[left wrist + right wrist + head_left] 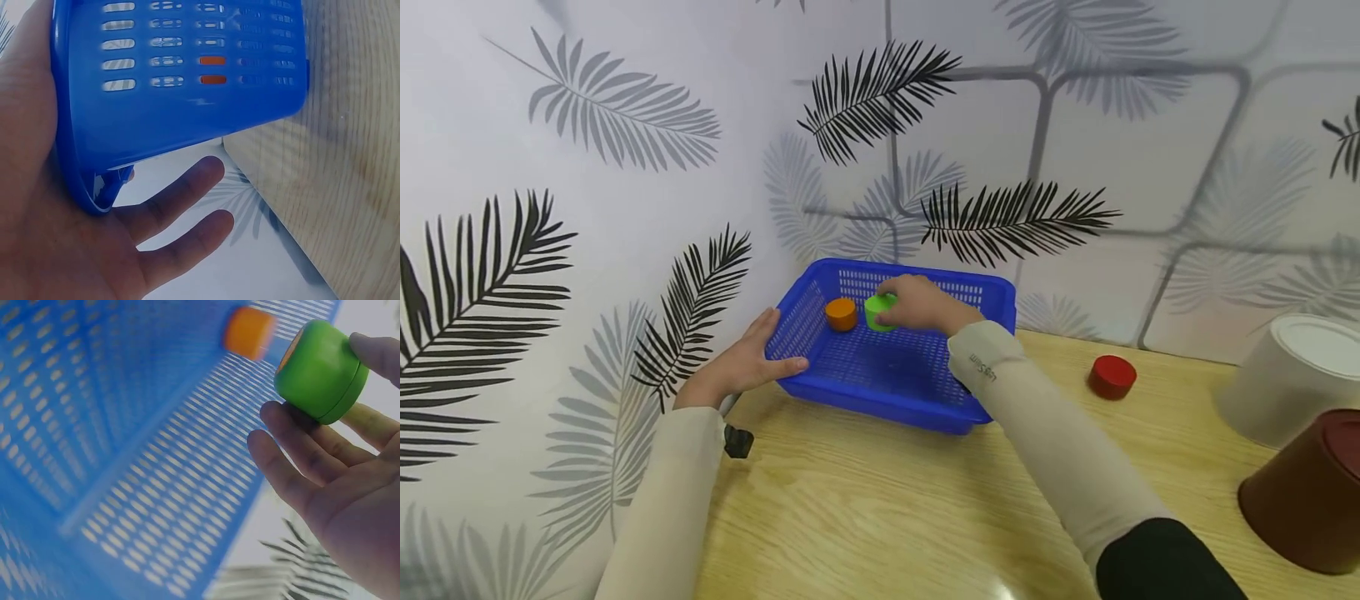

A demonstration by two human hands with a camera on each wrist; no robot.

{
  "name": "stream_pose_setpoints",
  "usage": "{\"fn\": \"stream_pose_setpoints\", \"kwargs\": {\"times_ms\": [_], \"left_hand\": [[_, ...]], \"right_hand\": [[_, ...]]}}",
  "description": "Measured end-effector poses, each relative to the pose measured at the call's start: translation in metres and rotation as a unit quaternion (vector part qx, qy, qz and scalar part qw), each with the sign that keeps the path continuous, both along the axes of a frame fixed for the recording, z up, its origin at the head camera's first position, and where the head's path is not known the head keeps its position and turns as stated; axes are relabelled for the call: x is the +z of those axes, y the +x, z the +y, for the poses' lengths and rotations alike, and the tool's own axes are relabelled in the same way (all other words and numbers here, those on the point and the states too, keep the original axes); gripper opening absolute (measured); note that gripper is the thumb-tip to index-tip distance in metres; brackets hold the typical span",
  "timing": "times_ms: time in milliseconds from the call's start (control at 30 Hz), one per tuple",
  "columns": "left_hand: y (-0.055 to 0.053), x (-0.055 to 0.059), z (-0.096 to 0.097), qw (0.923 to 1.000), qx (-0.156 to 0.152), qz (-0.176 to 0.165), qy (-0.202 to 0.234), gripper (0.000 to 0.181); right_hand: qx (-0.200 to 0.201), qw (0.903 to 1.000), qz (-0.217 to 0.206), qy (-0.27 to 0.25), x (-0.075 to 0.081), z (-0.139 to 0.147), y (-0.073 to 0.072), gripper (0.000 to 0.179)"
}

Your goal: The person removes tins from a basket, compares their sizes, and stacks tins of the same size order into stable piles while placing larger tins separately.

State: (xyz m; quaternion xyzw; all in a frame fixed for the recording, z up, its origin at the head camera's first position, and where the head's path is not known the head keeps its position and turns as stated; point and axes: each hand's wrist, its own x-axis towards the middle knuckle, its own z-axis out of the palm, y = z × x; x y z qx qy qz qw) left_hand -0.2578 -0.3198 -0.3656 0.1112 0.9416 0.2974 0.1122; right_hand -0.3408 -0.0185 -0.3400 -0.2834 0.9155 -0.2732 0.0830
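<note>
A blue plastic basket point(880, 396) with slotted walls stands on the wooden table against the wall. Inside it, near the left back corner, sits an orange cylinder point(842, 315). My right hand point(921, 302) reaches into the basket and pinches a small green cylinder point(322, 372) between thumb and fingertips, beside the orange one. The green piece has rounded edges and a seam near one end. At the basket's left front corner rests my left hand point(737, 362), thumb over the rim. In the left wrist view two of its fingers point(187, 190) stretch out past the basket, touching nothing.
A red cylinder point(1112, 377) lies on the table point(850, 508) right of the basket. Farther right stand an upturned white tub point(1288, 387) and a dark red tub point(1300, 492). A patterned wall point(1000, 133) closes off the back and left.
</note>
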Motion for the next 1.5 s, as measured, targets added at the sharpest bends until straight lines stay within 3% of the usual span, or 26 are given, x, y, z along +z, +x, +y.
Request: {"fn": "stream_pose_setpoints", "kwargs": {"times_ms": [233, 400, 533, 833, 1100, 1267, 1500], "left_hand": [[0.001, 0.000, 0.002, 1.0000, -0.002, 0.002, -0.002, 0.115], [0.001, 0.002, 0.006, 1.0000, -0.006, 0.000, 0.000, 0.115], [0.003, 0.003, 0.005, 0.9999, -0.012, 0.004, -0.005, 0.114], [0.006, 0.002, 0.007, 0.9999, -0.011, -0.003, -0.006, 0.115], [0.005, 0.004, 0.008, 0.9999, -0.013, -0.007, -0.009, 0.115], [0.004, 0.005, 0.009, 0.9997, -0.018, -0.004, -0.013, 0.114], [0.006, 0.005, 0.011, 0.9998, -0.014, -0.010, -0.013, 0.115]], "right_hand": [[-0.018, 0.9994, 0.019, -0.024, 0.032, 0.032, 0.026, 0.057], [-0.046, 0.9968, 0.042, -0.051, 0.036, 0.066, 0.041, 0.065], [-0.079, 0.9936, 0.044, -0.068, 0.024, 0.096, 0.051, 0.071], [-0.121, 0.9874, 0.054, -0.087, -0.015, 0.141, 0.086, 0.061], [-0.174, 0.9775, 0.071, -0.096, -0.022, 0.191, 0.115, 0.060], [-0.232, 0.9659, 0.057, -0.100, -0.035, 0.235, 0.122, 0.066], [-0.282, 0.9529, 0.049, -0.099, -0.056, 0.270, 0.113, 0.065]]}}
